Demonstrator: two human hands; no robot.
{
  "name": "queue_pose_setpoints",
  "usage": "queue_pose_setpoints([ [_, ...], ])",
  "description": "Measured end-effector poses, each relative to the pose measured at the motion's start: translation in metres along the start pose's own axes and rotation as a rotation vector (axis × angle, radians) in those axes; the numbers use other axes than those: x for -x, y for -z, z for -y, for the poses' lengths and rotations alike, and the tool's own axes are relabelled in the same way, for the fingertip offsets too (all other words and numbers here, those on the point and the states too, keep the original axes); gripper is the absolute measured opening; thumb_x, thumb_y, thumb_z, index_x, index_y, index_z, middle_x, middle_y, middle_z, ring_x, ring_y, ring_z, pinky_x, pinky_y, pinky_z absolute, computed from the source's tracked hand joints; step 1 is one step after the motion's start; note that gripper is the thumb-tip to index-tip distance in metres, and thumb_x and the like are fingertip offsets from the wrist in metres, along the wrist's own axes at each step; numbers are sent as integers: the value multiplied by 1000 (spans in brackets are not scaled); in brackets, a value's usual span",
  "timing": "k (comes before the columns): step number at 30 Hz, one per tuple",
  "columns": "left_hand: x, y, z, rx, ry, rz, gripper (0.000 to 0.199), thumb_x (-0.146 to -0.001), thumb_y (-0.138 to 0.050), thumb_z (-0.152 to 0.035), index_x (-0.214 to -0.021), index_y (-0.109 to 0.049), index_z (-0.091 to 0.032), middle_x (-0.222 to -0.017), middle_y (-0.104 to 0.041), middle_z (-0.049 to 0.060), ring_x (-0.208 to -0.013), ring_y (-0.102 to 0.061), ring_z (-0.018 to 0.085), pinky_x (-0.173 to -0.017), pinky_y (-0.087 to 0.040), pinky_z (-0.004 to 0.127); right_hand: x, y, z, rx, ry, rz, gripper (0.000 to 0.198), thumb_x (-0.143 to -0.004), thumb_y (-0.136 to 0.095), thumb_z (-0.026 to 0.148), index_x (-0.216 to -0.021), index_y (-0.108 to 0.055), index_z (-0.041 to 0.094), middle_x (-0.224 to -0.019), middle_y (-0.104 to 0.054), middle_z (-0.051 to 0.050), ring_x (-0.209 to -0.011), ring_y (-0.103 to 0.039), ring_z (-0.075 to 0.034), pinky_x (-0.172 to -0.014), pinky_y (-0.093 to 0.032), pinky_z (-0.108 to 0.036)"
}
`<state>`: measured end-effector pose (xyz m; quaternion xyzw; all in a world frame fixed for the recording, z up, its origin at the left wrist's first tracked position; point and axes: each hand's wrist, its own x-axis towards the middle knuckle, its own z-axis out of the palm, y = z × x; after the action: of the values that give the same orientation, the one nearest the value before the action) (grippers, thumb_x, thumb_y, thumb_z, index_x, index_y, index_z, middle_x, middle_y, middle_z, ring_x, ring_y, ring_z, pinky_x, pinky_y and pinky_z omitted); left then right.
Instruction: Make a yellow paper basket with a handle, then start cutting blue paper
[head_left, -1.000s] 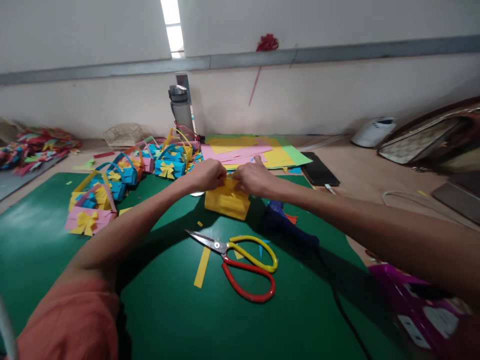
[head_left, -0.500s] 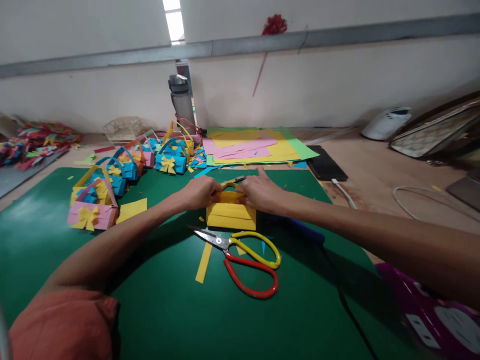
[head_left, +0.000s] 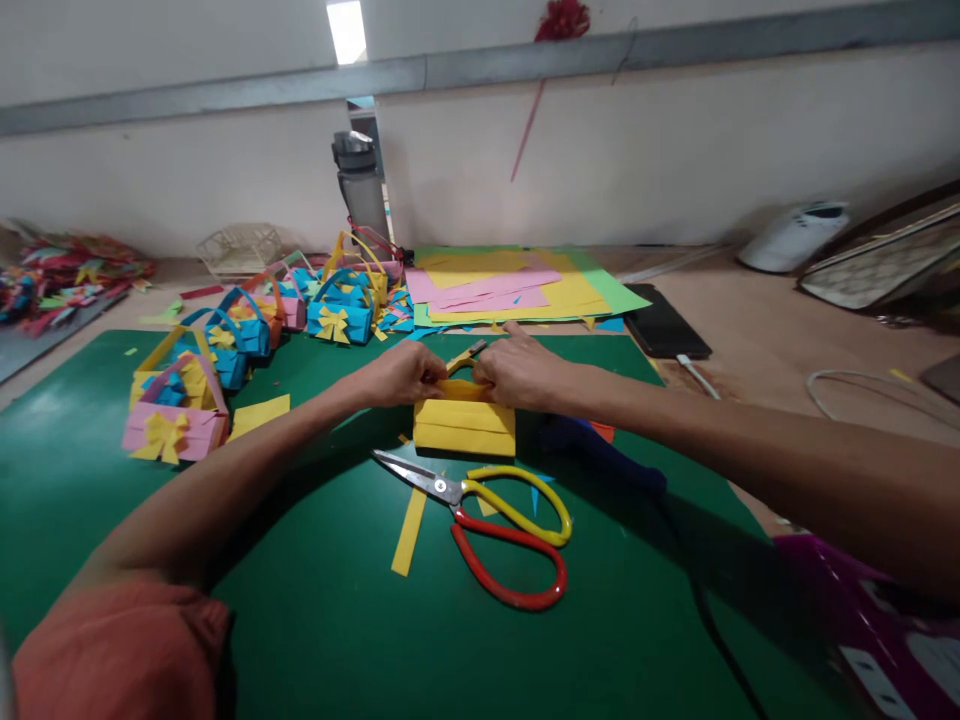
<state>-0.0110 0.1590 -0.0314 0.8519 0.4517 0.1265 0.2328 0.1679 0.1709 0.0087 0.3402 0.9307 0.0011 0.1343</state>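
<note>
Beyond the scissors (head_left: 450,491), left hand (head_left: 407,374) and right hand (head_left: 522,371) pinch the yellow box (head_left: 465,428) up top, its long axis crosswise

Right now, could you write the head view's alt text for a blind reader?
A person's left-hand grip and right-hand grip hold a yellow paper box. Scissors lie nearer on the green surface; paper baskets stand left.

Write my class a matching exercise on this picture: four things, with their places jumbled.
Things:
1. Scissors
2. Phone
3. Yellow paper box
4. Grey bottle

Places:
A. Standing near the wall
B. Between the left hand and right hand
C. Lying untouched on the green mat
D. Beside a white cable's plug

Pairs: 1-C; 2-D; 3-B; 4-A
</note>
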Motion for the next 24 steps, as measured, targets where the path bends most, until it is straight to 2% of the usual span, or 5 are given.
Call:
queue_pose_setpoints([
  [12, 69, 36, -83, 465, 52, 60, 18, -69, -64, -19, -56, -56, -11, -45, -40, -6, -39, -33, 2, -37, -23, 14, 81, 36, 22, -407, 69, -225, 16, -71, -64, 27, -60, -59, 17, -58, -50, 3, -55, -40, -9, -54, -27, -26],
  [15, 89, 27, -96, 570, -72, -380, 17, -71, -68, -29, -77, -61, -14, -64, -57, -2, -55, -51, 7, -49, -40, 17, 104, 38, 33, -440, 27, -341, 18, -73, -62, 23, -57, -57, 18, -55, -47, 4, -53, -38, -8, -53, -27, -26],
  [18, 100, 6, -98, 482, -137, -870, 24, -87, -48, -29, -68, -54, -16, -59, -52, -2, -53, -48, 7, -50, -39, 19, 119, 46, 32, -381, -134, -582, 24, -72, -62, 19, -51, -51, 17, -48, -36, 6, -49, -31, -6, -51, -23, -26],
  [20, 103, -17, -96, 209, -201, -804, 25, -88, -48, -27, -67, -54, -16, -60, -53, -1, -55, -48, 8, -53, -40, 20, 124, 51, 26, -410, -211, -704, 25, -72, -60, 16, -50, -49, 17, -47, -33, 7, -47, -28, -4, -50, -22, -26],
  [24, 98, -66, -90, -250, -693, -202, 34, -84, -52, -42, -110, -59, -21, -122, -57, 12, -114, -49, 27, -91, -42, 42, 123, 52, 21, -578, -306, -737, 22, -71, -58, 11, -50, -53, 16, -46, -40, 6, -45, -32, -4, -46, -22, -25],
])
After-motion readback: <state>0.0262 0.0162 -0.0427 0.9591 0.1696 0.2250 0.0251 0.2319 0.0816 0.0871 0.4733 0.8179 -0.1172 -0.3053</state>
